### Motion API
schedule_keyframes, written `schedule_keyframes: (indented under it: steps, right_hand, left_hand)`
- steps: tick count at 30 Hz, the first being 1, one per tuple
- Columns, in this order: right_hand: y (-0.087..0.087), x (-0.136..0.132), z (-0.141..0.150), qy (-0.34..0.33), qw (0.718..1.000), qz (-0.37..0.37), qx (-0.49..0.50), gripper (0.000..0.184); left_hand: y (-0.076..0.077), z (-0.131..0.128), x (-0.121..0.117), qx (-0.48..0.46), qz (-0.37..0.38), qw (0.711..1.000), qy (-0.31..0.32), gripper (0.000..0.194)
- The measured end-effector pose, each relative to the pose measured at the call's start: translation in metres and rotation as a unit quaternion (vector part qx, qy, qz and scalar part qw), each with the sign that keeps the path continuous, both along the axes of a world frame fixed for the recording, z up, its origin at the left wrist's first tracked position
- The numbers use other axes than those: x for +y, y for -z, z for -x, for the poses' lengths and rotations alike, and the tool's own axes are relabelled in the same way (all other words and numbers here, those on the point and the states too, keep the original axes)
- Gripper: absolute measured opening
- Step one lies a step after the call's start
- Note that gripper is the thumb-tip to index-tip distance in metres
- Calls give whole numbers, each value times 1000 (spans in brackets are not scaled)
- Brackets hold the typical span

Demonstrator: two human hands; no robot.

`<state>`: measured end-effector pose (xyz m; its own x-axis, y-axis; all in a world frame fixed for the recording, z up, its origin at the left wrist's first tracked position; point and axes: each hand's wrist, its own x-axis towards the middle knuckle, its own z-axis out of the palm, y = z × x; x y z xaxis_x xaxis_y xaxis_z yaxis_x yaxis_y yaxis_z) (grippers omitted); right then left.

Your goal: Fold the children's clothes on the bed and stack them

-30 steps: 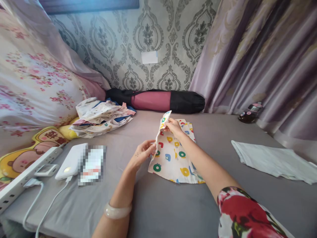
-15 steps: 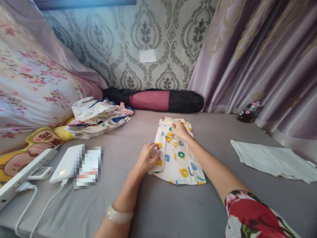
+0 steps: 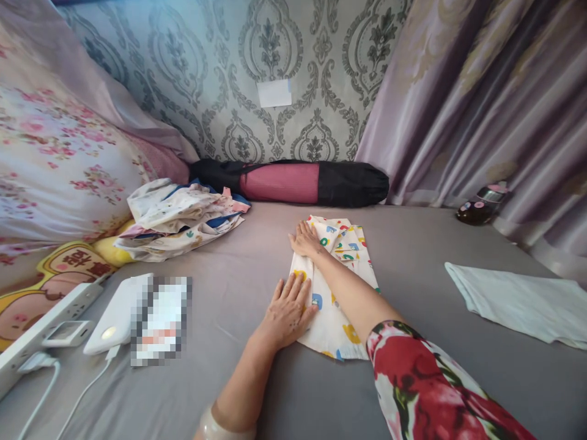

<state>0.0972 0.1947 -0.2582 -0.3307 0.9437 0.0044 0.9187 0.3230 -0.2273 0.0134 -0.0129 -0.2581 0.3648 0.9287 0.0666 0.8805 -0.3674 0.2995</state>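
Observation:
A small white garment [image 3: 330,333] with a colourful print lies partly folded on the grey sheet, its sides turned inward. My left hand [image 3: 288,307] rests flat on its left edge, fingers stretched out, a pale bangle round the wrist. Farther up, my right hand [image 3: 306,239] lies palm down on the upper left part of the cloth, fingers extended. My right forearm crosses over the garment and hides some of its middle and right side. Neither hand grips anything.
On the left are a crumpled pile of clothes [image 3: 183,214], a power strip [image 3: 55,327], a white power bank [image 3: 120,315] with a cable and a blurred item [image 3: 160,321]. A rolled bag [image 3: 279,183] lies by the wall. To the right are a folded white cloth [image 3: 518,302] and a dark bottle [image 3: 477,211].
My right hand has moved left across the garment from its upper middle, and its bent fingers are now flat. My left hand has flattened on the left edge. The view has shifted slightly.

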Motion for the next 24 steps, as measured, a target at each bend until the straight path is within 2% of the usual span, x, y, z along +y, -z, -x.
schedule_keyframes:
  steps: [7, 11, 14, 17, 20, 24]
  right_hand:
    - [12, 16, 6, 17, 998, -47, 40, 64]
    - [6, 17, 3, 9, 999, -20, 44, 64]
    - [-5, 11, -4, 5, 998, 15, 56, 64]
    - [-8, -2, -14, 9, 998, -8, 60, 65]
    - [-2, -16, -24, 11, 998, -36, 50, 65]
    - [8, -23, -29, 18, 998, -37, 45, 65]
  left_hand:
    - [-1, 0, -1, 3, 20, 1000, -6, 63]
    - [-6, -2, 2, 3, 17, 1000, -22, 58]
    - [-7, -2, 4, -2, 3, 999, -44, 50]
    - [-6, -3, 5, -6, -10, 998, -61, 51]
    - [-3, -3, 4, 14, -3, 998, -58, 54]
    - [1, -3, 3, 34, -5, 998, -47, 55]
